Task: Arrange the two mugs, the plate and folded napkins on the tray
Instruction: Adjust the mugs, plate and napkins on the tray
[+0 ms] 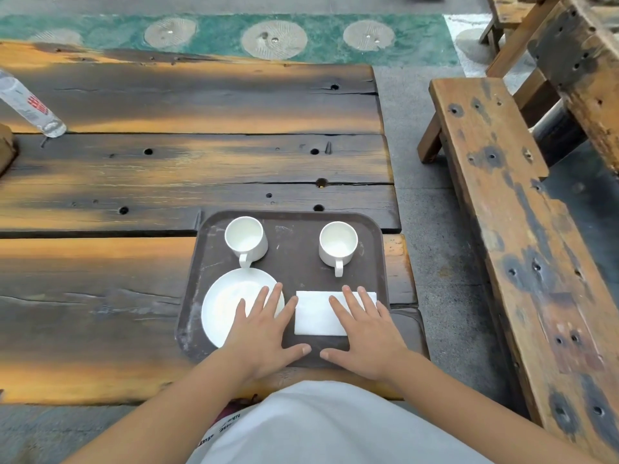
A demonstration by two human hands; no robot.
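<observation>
A dark brown tray [294, 236] lies at the near right corner of the wooden table. Two white mugs stand at its far side, one on the left [245, 239] and one on the right [338, 245], handles pointing toward me. A white plate [224, 306] sits at the tray's near left. A folded white napkin [316, 318] lies at the near right. My left hand [264, 333] is flat with spread fingers over the plate's right edge. My right hand [365, 333] lies flat with straight fingers on the napkin's right half.
The plank table [167, 162] stretches away to the left and ahead. A clear plastic bottle [30, 107] lies at the far left. A wooden bench [509, 212] stands to the right across a strip of grey floor.
</observation>
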